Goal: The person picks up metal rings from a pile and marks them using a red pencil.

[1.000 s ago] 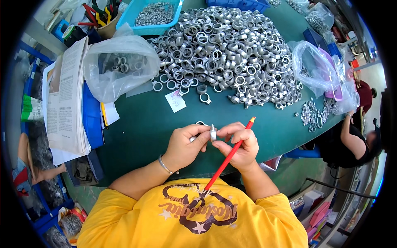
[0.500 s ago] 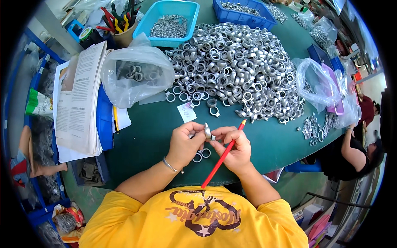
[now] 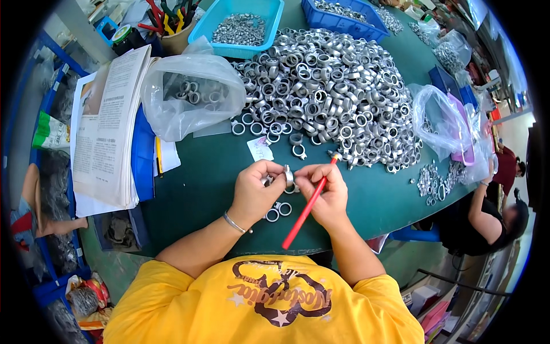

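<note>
Two bare hands meet over the near edge of the green bench (image 3: 195,195), just beyond the person's yellow shirt (image 3: 258,304). The left hand (image 3: 256,192) pinches a small metal ring (image 3: 289,176) upright between thumb and fingertips, close against the right hand. The right hand (image 3: 323,192) is closed around a red pencil (image 3: 305,210), whose metal end points away toward the heap while its long shaft slants back over the near edge. Two loose rings (image 3: 278,211) lie flat on the bench right under the hands, touching each other.

Farther in, a small paper slip (image 3: 260,150) rests near the middle, with a few single rings scattered beside it. Beyond that a large heap of silvery rings (image 3: 329,94) covers the centre and right of the bench. Toward the left edge lies a stack of printed papers (image 3: 109,132) on a blue folder, and beside it a clear plastic bag (image 3: 192,94) holding some rings. Another clear bag (image 3: 438,123) sits at the right edge. At the far edge stand a light blue tray (image 3: 243,26) of small parts and a darker blue tray (image 3: 344,17).
</note>
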`<state>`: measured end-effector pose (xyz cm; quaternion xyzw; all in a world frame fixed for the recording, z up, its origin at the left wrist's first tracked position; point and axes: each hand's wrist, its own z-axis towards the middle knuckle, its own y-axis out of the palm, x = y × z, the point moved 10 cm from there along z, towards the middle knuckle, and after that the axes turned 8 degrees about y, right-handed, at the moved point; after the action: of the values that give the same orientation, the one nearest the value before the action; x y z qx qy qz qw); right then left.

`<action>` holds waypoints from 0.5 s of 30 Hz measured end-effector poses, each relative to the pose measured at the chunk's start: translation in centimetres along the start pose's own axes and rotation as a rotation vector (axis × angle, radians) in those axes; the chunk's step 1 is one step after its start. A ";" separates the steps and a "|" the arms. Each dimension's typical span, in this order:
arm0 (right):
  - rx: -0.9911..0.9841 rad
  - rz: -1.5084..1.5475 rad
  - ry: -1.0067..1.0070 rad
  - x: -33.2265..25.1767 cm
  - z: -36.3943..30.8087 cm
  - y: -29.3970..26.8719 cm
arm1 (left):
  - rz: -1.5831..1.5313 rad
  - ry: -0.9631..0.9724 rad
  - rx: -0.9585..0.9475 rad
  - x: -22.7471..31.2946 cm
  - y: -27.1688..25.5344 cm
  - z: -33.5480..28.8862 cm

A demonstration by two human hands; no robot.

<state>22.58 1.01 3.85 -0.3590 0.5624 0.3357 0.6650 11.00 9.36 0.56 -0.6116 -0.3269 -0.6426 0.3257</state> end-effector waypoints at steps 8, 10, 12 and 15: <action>0.100 -0.450 -0.146 -0.6 4.1 0.3 | 0.329 0.068 -0.058 0.5 -1.7 1.6; 0.089 -0.527 -0.170 -0.3 4.8 1.0 | 0.372 0.048 -0.090 0.7 -1.5 1.4; 0.086 -0.583 -0.208 0.3 5.1 1.1 | 0.467 0.055 -0.138 0.7 -0.9 1.3; 0.094 -0.584 -0.209 0.6 5.2 0.6 | 0.621 0.076 -0.198 0.1 -0.8 1.2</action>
<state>24.76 5.82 3.75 -0.4376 0.3793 0.1392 0.8032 11.03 10.86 0.65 -0.6865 -0.0484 -0.5637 0.4568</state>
